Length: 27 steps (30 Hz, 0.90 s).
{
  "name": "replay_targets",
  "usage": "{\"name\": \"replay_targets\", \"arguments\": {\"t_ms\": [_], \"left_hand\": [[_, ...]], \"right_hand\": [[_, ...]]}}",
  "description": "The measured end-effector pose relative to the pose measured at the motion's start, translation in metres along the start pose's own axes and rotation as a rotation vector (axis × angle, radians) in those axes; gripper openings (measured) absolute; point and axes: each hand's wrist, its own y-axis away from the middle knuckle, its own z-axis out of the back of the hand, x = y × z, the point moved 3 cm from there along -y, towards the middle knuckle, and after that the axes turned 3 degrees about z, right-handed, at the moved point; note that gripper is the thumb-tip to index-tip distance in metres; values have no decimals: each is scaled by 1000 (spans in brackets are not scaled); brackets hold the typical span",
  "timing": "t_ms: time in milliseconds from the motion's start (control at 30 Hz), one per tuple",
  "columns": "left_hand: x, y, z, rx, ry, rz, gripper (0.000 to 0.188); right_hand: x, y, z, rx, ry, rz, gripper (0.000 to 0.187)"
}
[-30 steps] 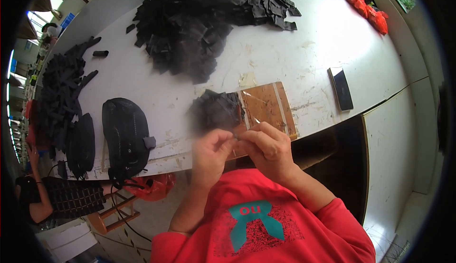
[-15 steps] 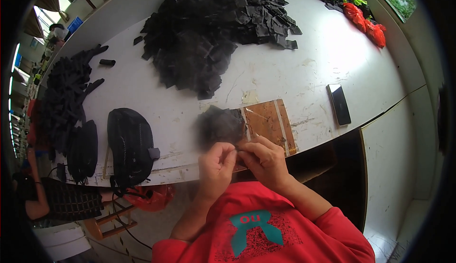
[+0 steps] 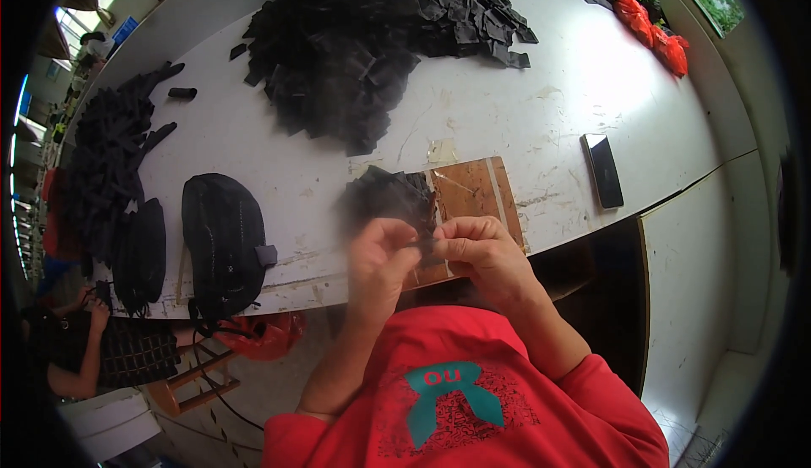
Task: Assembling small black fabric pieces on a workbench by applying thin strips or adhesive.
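Note:
Close to the table's front edge, my two hands meet over the near end of a brown wooden board point(image 3: 477, 189). Between the fingertips is a small black fabric piece point(image 3: 427, 247), partly covered by the fingers. My left hand point(image 3: 378, 261) pinches its left side with thumb and forefinger, slightly blurred. From the right, my right hand point(image 3: 483, 250) pinches the same piece, with the other fingers curled. Just beyond my left hand, a small heap of black fabric pieces point(image 3: 384, 196) lies against the board's left side.
A large pile of black fabric pieces point(image 3: 338, 54) covers the back. To the left are black strips point(image 3: 106, 151) and a black bag point(image 3: 224, 244). A phone point(image 3: 601, 171) lies at right; red plastic bags point(image 3: 650, 33) sit far right. A co-worker's arm point(image 3: 89, 354) shows at lower left.
My fingertips have drawn slightly apart, and more of the black piece shows between them. The view has tilted, so the table appears higher. The co-worker's hands have come together at the table edge.

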Motion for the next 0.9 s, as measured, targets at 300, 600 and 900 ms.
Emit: {"name": "replay_targets", "arguments": {"t_ms": [300,600,900], "left_hand": [[-13,2,-8,1,208,114,15],[-46,-21,-23,502,758,149,23],[-37,-22,-21,400,544,37,24]], "right_hand": [[13,5,0,232,73,53,19],[70,-19,-24,250,322,177,22],[52,-40,-6,411,149,149,24]]}}
